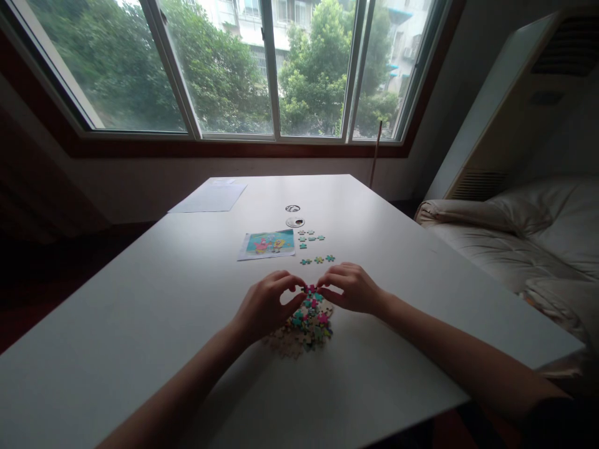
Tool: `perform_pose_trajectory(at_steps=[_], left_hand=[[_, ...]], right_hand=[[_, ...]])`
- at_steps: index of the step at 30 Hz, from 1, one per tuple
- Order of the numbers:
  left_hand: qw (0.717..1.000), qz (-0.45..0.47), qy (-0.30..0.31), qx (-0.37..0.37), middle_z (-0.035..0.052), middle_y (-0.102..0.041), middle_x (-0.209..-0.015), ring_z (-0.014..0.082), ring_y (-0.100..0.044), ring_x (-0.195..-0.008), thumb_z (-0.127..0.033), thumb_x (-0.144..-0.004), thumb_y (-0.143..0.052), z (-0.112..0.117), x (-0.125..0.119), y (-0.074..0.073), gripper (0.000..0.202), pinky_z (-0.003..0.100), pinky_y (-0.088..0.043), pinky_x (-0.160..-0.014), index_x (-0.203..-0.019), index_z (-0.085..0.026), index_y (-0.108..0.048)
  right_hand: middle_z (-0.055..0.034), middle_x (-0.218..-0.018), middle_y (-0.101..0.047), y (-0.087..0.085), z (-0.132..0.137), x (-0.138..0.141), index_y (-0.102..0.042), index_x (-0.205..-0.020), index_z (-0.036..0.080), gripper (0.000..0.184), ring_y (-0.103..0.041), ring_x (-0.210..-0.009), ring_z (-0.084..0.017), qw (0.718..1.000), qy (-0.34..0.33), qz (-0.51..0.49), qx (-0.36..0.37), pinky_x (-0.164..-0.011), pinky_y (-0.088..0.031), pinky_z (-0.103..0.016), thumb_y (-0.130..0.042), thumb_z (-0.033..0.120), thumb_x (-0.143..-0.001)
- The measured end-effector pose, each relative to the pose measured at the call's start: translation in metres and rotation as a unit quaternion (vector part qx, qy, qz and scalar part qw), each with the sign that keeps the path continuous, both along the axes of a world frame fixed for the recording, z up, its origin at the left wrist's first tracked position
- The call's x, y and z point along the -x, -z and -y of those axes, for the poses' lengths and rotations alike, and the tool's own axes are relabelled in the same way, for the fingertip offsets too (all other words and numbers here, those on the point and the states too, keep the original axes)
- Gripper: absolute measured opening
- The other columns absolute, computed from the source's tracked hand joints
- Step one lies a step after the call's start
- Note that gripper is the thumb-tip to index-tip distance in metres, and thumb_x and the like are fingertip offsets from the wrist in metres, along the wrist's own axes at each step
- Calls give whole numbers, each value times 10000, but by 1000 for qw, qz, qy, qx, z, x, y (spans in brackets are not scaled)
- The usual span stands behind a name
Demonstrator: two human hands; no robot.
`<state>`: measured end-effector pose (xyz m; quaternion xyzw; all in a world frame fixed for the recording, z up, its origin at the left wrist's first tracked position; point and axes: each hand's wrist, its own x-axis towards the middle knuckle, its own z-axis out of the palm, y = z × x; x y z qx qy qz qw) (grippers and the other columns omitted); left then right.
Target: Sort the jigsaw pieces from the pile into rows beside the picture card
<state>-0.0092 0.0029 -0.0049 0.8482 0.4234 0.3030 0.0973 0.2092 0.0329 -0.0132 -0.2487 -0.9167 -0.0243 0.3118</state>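
Note:
Between my two hands is a pink-red jigsaw puzzle piece [310, 289], just above a loose heap of puzzle pieces [306, 330]. My left hand [269, 302] pinches the piece's left side with thumb and forefinger. From the other side, my right hand [350, 287] closes thumb and fingers on its right edge. Teal, pink, yellow and pale pieces make up the heap, some lying face down. Beyond my hands, several separate puzzle pieces [319, 259] lie in short rows. A picture card [270, 244] with colourful cartoon figures on teal lies left of those rows.
Two small round items [294, 222] lie farther back on the white table [187, 299]. White paper sheets [210, 196] rest at the table's far left corner. A pale leather sofa [496, 231] stands to the right, and a window [234, 68] is ahead.

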Motion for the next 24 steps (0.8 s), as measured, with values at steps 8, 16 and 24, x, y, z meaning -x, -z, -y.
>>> perform_pose_trajectory(at_steps=[8, 16, 24], left_hand=[[1000, -14, 4, 3, 18, -586, -759, 120, -516, -648, -277, -776, -564, 0, 1, 0, 141, 212, -407, -555, -882, -219, -635], [1000, -13, 12, 0, 20, -586, -756, 119, -520, -653, -277, -781, -559, -1, 1, 2, 148, 208, -412, -554, -890, -215, -637], [1000, -28, -9, -11, 7, -581, -760, 119, -503, -636, -298, -784, -556, -2, 2, 4, 177, 227, -400, -571, -934, -214, -598]], right_hand=[[-14, -709, -636, 0, 1, 2, -613, -815, 196, 166, -546, -616, -102, 1000, -4, 14, 15, -612, -365, -240, -489, 304, -841], [-15, -717, -639, 2, 2, 0, -617, -835, 198, 166, -541, -608, -94, 1000, 1, 0, 11, -614, -364, -234, -496, 312, -840], [-9, -698, -641, -1, 1, 0, -630, -821, 197, 179, -536, -583, -88, 1000, 0, -2, 2, -591, -365, -229, -495, 312, -845]])
